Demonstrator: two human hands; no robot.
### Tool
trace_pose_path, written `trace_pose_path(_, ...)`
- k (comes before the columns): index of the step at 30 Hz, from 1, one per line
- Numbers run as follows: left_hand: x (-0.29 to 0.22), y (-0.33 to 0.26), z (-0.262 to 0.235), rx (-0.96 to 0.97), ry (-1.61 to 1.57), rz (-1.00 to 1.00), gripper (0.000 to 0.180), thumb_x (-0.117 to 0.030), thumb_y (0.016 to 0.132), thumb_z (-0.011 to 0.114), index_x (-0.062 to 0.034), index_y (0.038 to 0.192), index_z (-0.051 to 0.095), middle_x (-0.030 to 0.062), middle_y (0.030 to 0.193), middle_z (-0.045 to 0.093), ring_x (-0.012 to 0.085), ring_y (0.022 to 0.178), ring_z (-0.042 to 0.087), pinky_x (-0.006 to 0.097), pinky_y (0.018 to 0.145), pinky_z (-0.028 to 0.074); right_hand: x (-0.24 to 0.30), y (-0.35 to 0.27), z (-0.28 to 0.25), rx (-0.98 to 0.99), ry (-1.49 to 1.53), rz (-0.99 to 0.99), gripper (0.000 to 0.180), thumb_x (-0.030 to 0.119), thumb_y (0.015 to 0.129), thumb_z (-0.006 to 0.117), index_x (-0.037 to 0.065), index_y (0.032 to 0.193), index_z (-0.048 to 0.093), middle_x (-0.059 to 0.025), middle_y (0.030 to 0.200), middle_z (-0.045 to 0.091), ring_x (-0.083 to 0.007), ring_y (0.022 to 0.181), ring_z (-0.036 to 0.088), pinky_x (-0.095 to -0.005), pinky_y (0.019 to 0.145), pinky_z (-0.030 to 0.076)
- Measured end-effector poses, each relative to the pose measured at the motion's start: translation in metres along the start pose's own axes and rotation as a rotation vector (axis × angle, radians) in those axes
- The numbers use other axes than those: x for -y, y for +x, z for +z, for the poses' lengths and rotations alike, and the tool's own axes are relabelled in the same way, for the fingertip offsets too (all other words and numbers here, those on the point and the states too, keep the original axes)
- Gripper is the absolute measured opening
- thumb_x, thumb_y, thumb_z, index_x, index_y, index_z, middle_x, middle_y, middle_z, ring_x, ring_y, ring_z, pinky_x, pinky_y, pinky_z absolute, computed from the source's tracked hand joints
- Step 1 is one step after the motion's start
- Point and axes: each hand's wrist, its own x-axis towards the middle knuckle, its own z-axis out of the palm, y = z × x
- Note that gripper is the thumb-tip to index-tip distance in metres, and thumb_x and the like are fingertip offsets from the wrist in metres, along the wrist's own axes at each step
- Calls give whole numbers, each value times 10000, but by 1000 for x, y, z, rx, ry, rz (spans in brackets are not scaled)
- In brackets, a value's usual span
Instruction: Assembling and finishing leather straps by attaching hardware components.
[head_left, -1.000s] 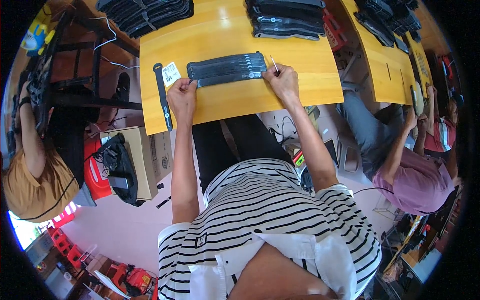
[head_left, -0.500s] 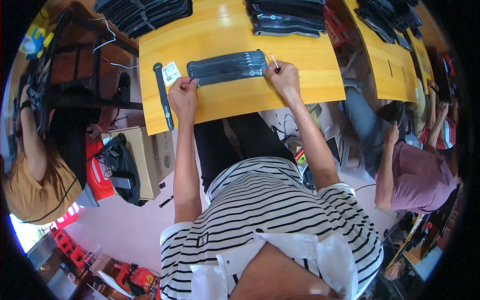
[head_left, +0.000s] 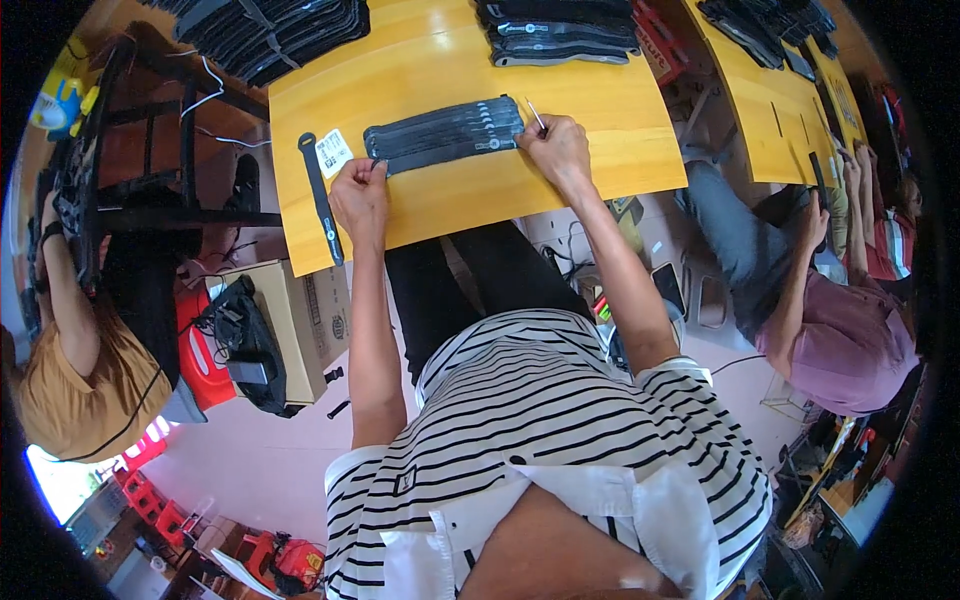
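A row of black straps (head_left: pixel 440 130) with pale printed marks lies overlapped on the yellow table in front of me. My left hand (head_left: pixel 360 200) pinches the left end of the nearest strap between thumb and fingers. At the other end, my right hand (head_left: pixel 560 152) is closed, its fingertips on the strap's right end. A slim, pale-tipped, pen-like tool (head_left: pixel 536 113) sticks up from that same hand. To the left lies a single black strap (head_left: pixel 321 200) with a slotted end, beside a white printed label (head_left: pixel 333 152).
Bundled black straps (head_left: pixel 270 40) stand at the far left of the table (head_left: pixel 600 120), another stack (head_left: pixel 560 35) at the far right. A cardboard box (head_left: pixel 290 330) is on the floor to the left. Co-workers sit on both sides; a hand (head_left: pixel 815 222) on the right holds a dark strip.
The view has shifted slightly. My hands keep their places at the two ends of the strap. On the right, the co-worker's hand has risen with a dark strip in it.
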Motion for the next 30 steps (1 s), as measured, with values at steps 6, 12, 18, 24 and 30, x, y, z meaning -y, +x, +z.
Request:
trace_pose_path(6,0,2,-1,-28,12,-3,168,-113,686,703,-1,738,589,68,607,580,160,554,554,292,549,436,0,4,0,-5,-22,-8,179,192,652,710,51,624,604,-130,634,623,-295,658,620,-370,622,483)
trace_pose_path(12,4,11,-3,53,-224,-135,203,-33,672,710,-10,759,528,37,587,517,131,477,517,255,448,418,-17,19,3,76,94,-37,189,145,633,732,47,653,571,-102,590,594,-217,559,590,-340,531,460)
trace_pose_path(18,17,11,-18,119,-457,-186,147,-15,725,651,-11,780,514,17,580,499,114,433,507,218,385,398,-17,6,-12,271,549,24,153,139,746,644,63,653,549,1,548,504,-78,413,438,-233,368,331)
trace_pose_path(24,43,10,-90,-134,28,-77,196,-161,723,681,1,825,637,128,783,654,201,629,633,317,589,492,-34,-45,-36,145,635,39,96,131,800,596,63,746,556,21,553,465,-36,399,361,-197,343,257)
trace_pose_path(30,30,-7,-93,59,459,-140,393,-262,616,741,-19,901,619,143,832,651,304,807,627,379,724,482,-26,-63,-30,107,507,-86,55,97,784,604,49,774,579,29,583,485,-43,469,400,-197,415,306)
